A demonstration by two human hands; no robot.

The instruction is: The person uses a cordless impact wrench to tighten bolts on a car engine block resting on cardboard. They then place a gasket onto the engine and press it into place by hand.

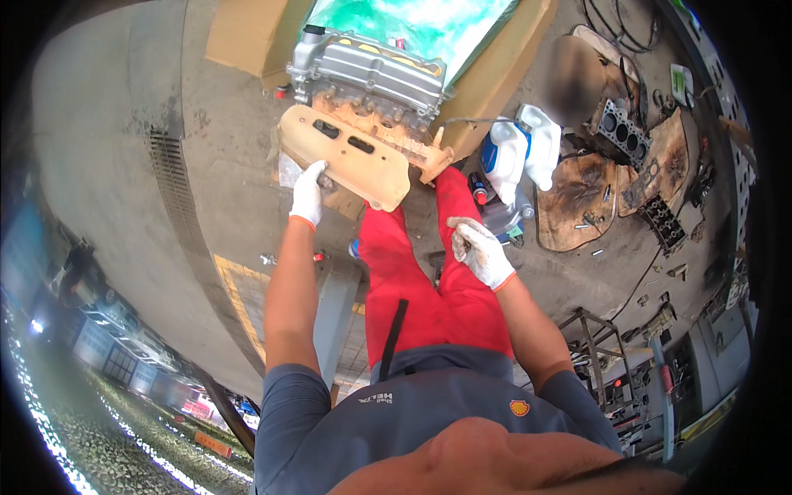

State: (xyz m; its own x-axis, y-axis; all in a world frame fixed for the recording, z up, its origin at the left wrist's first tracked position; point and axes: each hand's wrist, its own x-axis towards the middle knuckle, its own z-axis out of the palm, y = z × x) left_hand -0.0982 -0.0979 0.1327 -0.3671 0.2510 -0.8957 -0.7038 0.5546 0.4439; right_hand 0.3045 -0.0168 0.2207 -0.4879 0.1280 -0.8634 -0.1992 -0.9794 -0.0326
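The left hand (308,194), in a white glove, is closed on the near edge of a tan engine cover (351,157), which lies tilted against the front of the grey engine (367,74) standing on cardboard (247,33). Held by one edge alone, the cover could pivot and slip from the glove, striking the red trouser legs (412,280) just below. The right hand (480,252), gloved and soiled, hangs loosely curled and holds nothing, clear of the cover. White plastic jugs (520,153) stand near that side; a dropped cover or a backward step could topple them.
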